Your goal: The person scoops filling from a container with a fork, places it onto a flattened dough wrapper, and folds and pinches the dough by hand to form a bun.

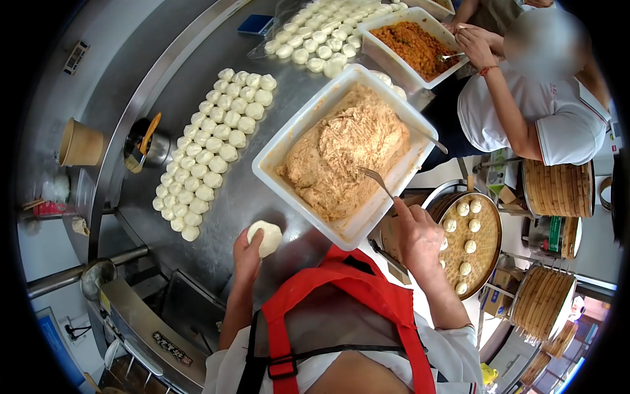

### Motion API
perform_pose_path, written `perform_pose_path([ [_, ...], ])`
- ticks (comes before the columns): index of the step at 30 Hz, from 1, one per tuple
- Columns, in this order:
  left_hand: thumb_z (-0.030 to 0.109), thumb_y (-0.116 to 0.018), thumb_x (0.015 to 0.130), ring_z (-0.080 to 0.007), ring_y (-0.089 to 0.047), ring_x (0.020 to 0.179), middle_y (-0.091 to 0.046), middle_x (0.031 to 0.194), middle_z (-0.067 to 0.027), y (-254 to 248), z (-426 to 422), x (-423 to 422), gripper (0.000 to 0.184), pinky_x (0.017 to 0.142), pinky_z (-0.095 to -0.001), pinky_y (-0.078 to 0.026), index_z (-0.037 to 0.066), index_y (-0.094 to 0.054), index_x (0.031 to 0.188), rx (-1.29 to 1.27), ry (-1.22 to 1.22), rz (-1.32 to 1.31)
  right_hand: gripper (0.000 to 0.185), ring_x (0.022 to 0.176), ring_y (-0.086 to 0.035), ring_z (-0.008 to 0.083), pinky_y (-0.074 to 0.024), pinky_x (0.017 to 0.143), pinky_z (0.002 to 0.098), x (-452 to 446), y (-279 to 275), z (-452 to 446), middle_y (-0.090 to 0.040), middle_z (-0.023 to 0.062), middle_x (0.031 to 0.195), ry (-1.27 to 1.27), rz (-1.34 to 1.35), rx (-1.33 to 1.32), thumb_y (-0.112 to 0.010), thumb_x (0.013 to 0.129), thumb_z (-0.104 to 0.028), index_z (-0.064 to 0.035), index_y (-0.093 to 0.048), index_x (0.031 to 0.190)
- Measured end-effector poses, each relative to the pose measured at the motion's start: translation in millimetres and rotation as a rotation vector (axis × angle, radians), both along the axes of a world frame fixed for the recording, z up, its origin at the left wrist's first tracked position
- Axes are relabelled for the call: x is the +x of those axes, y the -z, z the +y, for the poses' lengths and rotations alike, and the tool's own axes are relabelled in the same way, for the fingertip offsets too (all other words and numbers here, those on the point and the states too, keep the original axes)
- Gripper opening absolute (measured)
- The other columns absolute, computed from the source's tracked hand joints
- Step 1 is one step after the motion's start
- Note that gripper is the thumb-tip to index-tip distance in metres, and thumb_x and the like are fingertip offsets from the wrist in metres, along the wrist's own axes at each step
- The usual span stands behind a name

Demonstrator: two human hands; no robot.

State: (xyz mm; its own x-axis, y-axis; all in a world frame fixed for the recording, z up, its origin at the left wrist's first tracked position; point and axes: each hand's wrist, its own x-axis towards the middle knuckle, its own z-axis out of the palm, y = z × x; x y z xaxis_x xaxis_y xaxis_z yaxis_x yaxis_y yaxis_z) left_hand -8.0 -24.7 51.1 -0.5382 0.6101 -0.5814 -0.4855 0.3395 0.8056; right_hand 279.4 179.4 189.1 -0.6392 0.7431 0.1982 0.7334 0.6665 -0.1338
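Note:
My left hand (247, 253) holds a flat round dough wrapper (265, 238), with the thumb on top of it, over the steel table near my body. In my right hand (419, 236) is a metal fork (378, 178), whose tines touch the pale minced filling (351, 148). That filling is heaped in a white rectangular tub (278, 180) in front of me. A second metal utensil (430, 138) leans over the tub's right edge. To the left, rows of small dough pieces (210, 146) lie on the steel table.
At the upper right a co-worker (505, 98) works beside a tub of orange filling (420, 56). More dough pieces (315, 36) lie at the back under plastic. A round tray of buns (482, 243) and bamboo steamers (543, 299) stand right. A metal pot (157, 150) stands left.

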Motion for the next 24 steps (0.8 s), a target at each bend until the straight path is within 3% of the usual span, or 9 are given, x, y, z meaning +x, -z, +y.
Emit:
perform_pose_path([
  [6,0.011,-0.058,0.099,-0.0141,-0.067,0.095,-0.069,0.11,-0.008,-38.4,27.8,11.4,0.029,0.082,-0.0289,-0.055,0.0,-0.059,0.126,0.09,0.064,-0.003,0.046,0.073,-0.064,0.0243,-0.0534,0.059,0.037,-1.3,-0.5,6.7,-0.059,0.008,0.079,0.032,0.056,0.06,-0.064,0.069,0.001,-0.0026,-0.068,0.115],
  [12,0.011,-0.055,0.1,-0.0131,-0.066,0.096,-0.067,0.111,-0.0076,-70.8,48.0,15.0,0.028,0.084,-0.0284,-0.055,-0.001,-0.059,0.125,0.137,0.177,-0.035,0.043,0.072,-0.064,0.0237,-0.0532,0.059,0.036,-7.0,3.6,-2.8,-0.059,0.0067,0.078,0.026,-0.041,0.0,-0.065,0.071,-0.001,-0.0054,-0.067,0.114],
  [18,0.013,-0.056,0.1,-0.0126,-0.064,0.097,-0.067,0.11,-0.007,-63.4,73.3,19.6,0.029,0.085,-0.0274,-0.053,-0.001,-0.058,0.125,0.174,0.21,-0.025,0.035,0.074,-0.066,0.0289,-0.0539,0.062,0.0387,-9.6,6.5,-9.9,-0.062,0.0107,0.081,0.079,0.038,-0.174,-0.066,0.079,-0.002,-0.0063,-0.067,0.114],
  [24,0.015,-0.058,0.1,-0.0134,-0.063,0.102,-0.065,0.115,-0.008,-68.1,121.0,13.2,0.033,0.088,-0.0275,-0.051,-0.001,-0.056,0.129,0.243,0.274,0.11,0.024,0.09,-0.069,0.035,-0.0545,0.076,0.0399,-7.9,25.6,-4.6,-0.07,0.0181,0.099,0.211,0.304,-0.449,-0.063,0.088,-0.005,-0.0035,-0.069,0.111],
])
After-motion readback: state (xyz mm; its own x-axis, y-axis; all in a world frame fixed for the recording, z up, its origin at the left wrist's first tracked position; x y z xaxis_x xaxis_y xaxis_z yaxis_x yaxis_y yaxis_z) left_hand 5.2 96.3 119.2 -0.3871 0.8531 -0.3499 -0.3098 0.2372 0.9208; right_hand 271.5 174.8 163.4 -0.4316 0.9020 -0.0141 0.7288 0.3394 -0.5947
